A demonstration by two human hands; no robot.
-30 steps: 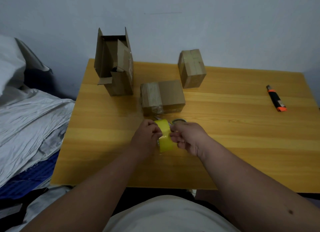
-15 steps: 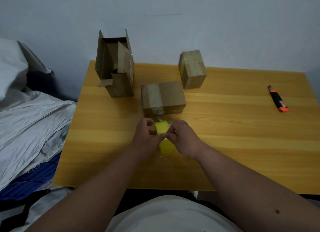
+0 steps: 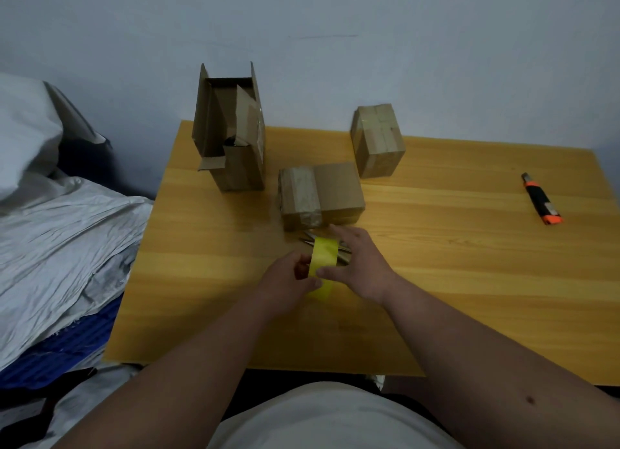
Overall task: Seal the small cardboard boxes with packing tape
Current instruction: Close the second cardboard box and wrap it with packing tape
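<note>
A yellow roll of packing tape stands on edge near the middle of the wooden table. My left hand grips the roll from the left. My right hand lies against its right side, thumb on the roll's front, fingers stretched out toward the flat cardboard box just behind. A second small box, taped over its top, stands upright farther back. A tall box with its flaps open stands at the back left.
An orange and black utility knife lies at the table's right side. Metal scissors lie partly hidden behind the roll. Crumpled grey and blue bedding is piled left of the table. A wall runs behind.
My right hand has uncurled from pinching the roll's rim and its fingers now reach forward past the roll. The left hand keeps its hold on the roll.
</note>
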